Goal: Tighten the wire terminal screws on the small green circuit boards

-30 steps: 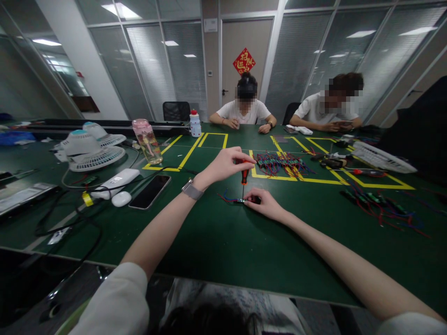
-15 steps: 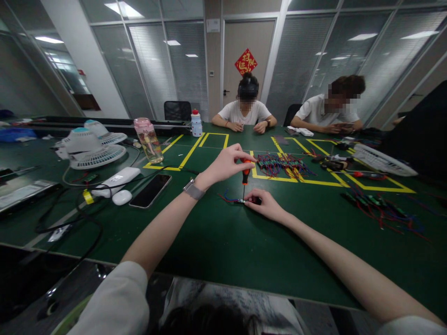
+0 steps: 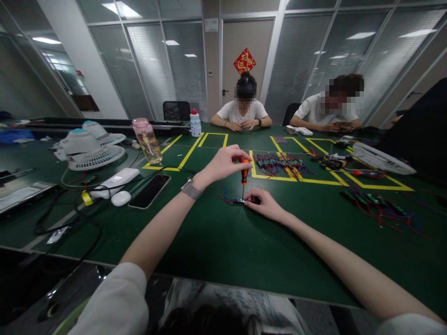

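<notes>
My left hand (image 3: 228, 161) pinches the top of an orange and black screwdriver (image 3: 245, 173), which stands upright with its shaft pointing down. The screwdriver's tip meets a small circuit board (image 3: 239, 201) lying on the green table (image 3: 216, 246). Red and blue wires (image 3: 226, 197) trail from the board's left end. My right hand (image 3: 263, 203) rests on the table with its fingers closed on the board's right end, hiding much of it. Something black shows by those fingers, too small to name.
Wired circuit boards lie in a cluster (image 3: 284, 164) beyond my hands, and others (image 3: 382, 207) at the right. A phone (image 3: 150, 191), a power strip (image 3: 117, 181), white fans (image 3: 94, 151) and a bottle (image 3: 148, 142) stand or lie left. Two people (image 3: 241, 111) sit opposite.
The screwdriver's handle looks slightly turned in my left hand, its tip still at the board. My right hand holds its place. The person opposite has brought both hands together.
</notes>
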Tool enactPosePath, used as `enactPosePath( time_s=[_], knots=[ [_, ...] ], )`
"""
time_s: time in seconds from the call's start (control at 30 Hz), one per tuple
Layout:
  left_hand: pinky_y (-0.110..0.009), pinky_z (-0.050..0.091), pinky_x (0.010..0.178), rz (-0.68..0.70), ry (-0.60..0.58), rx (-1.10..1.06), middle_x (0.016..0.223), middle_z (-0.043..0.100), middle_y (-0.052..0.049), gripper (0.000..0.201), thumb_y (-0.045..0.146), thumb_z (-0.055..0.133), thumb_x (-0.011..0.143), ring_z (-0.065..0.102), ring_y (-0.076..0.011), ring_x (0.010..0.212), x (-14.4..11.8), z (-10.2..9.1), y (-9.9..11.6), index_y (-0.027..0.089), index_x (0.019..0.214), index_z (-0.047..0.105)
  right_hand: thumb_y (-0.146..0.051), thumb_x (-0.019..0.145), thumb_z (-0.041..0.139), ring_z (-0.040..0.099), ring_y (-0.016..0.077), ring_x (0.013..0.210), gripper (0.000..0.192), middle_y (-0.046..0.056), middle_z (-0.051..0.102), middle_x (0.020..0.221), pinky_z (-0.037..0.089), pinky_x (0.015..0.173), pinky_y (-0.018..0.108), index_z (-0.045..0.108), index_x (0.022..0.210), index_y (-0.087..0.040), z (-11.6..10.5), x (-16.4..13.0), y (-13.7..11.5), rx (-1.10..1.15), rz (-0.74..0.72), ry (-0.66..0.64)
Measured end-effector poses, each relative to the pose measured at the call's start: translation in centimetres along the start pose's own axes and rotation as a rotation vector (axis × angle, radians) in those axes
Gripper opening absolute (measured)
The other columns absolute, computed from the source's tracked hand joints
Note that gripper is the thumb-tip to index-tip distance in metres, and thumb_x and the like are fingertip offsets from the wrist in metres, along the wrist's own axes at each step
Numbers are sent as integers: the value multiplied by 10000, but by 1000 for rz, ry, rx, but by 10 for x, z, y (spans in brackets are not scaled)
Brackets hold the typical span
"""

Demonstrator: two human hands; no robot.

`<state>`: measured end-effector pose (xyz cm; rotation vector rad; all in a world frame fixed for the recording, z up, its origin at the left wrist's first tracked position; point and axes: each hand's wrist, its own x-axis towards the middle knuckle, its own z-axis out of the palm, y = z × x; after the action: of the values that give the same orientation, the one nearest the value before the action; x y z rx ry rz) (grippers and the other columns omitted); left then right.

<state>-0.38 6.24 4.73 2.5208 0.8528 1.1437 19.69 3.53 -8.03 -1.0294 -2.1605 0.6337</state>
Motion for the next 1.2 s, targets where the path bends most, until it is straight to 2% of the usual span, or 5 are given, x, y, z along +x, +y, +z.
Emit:
enactPosePath(
  time_s=[0.2,0.47,0.67,0.93,1.2],
  knots=[
    [-251,458,694,24,-95,-108,1037,663,-78,235,279,563,891,596,-141,838,0,-3,5,160,1037,703,-247,810,633,555,160,668,113,26,600,739,440,647,282,708,843,-171,0,0,1,-12,-2,1],
    [-238,440,626,-15,-81,-127,759,560,-12,196,299,669,814,536,-107,665,0,-3,6,160,930,743,-247,810,631,560,161,682,112,25,596,748,436,651,278,705,843,-170,1,0,4,-8,-8,-2],
    [-264,478,790,44,-147,-125,1091,554,-71,232,245,546,896,573,-147,944,-1,-6,6,203,1057,708,-252,810,631,556,158,680,129,25,591,745,436,654,281,710,856,-160,0,0,2,-20,1,-4],
    [-241,440,637,2,-23,-49,785,559,-7,175,294,704,783,540,-103,658,0,-1,4,158,888,734,-261,811,627,557,160,679,127,27,599,754,442,650,282,704,854,-170,0,0,1,-11,0,-3],
    [-252,454,703,77,-62,-45,971,665,-62,231,240,540,904,588,-124,777,-1,0,3,172,1056,702,-256,810,635,559,157,678,110,22,601,751,442,648,277,699,847,-175,1,0,3,-11,2,-2]
  ],
)
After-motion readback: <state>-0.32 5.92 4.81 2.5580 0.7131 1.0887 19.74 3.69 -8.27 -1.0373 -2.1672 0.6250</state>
